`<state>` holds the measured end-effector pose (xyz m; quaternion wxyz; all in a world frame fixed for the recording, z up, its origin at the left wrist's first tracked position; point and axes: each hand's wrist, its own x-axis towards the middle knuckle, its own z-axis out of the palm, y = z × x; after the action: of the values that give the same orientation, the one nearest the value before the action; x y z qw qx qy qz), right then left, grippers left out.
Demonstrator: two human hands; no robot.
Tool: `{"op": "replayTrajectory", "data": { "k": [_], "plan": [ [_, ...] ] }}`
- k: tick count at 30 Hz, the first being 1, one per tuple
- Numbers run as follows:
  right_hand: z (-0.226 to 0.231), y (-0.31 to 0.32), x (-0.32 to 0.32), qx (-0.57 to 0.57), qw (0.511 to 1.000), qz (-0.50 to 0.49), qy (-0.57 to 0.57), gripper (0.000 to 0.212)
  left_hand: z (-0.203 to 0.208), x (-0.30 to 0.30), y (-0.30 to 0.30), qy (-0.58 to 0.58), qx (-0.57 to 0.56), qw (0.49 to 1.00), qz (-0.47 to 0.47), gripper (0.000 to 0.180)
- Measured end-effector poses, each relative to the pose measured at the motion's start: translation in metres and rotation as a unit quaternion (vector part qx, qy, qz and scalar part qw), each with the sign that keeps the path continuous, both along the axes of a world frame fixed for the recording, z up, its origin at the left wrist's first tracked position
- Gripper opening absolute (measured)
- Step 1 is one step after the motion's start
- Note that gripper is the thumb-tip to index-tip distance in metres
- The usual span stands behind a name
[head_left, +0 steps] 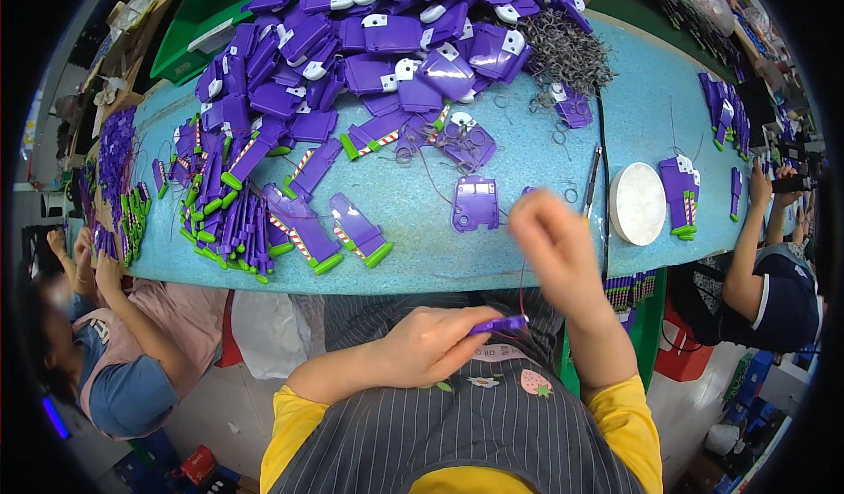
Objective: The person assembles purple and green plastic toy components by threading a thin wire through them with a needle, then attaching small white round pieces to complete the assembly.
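My left hand [431,345] grips a small purple plastic part [499,324] over my striped apron, just below the edge of the blue table [422,261]. My right hand [549,239] is raised and blurred above it, fingers pinched together; a thin dark wire [522,292] runs down from it toward the purple part. A flat purple housing [476,203] lies on the table just beyond my hands.
A big heap of purple housings [387,37] covers the far table, with purple-and-green pieces [237,221] on the left and a tangle of metal springs [567,50]. A white round lid [637,204] and a thin tool [592,177] lie right. Other people sit left [123,345] and right [774,274].
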<state>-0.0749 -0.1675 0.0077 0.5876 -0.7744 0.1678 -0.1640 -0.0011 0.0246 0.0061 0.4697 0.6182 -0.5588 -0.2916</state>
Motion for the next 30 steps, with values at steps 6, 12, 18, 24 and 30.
{"op": "replayTrajectory", "data": {
  "k": [6, 12, 18, 24, 30],
  "plan": [
    [0.008, 0.020, -0.007, 0.105, 0.990, -0.090, -0.006, 0.016, 0.014, -0.002, -0.008, 0.588, 0.014, 0.778, 0.223, 0.025],
    [0.000, 0.052, -0.016, 0.002, 0.999, 0.014, -0.033, 0.027, -0.005, -0.001, -0.011, -0.078, -0.077, 0.965, 0.237, 0.027],
    [-0.001, 0.057, -0.017, -0.001, 0.999, -0.005, -0.038, 0.024, -0.007, -0.004, -0.008, -0.051, -0.075, 0.967, 0.236, 0.026],
    [-0.009, 0.074, -0.020, 0.127, 0.990, -0.036, -0.053, 0.019, -0.012, -0.023, -0.009, 0.380, -0.089, 0.895, 0.214, 0.027],
    [-0.004, 0.058, -0.029, 0.343, 0.939, -0.008, -0.012, 0.016, -0.021, -0.026, -0.009, 0.428, -0.074, 0.888, 0.152, 0.034]
  ]
}}
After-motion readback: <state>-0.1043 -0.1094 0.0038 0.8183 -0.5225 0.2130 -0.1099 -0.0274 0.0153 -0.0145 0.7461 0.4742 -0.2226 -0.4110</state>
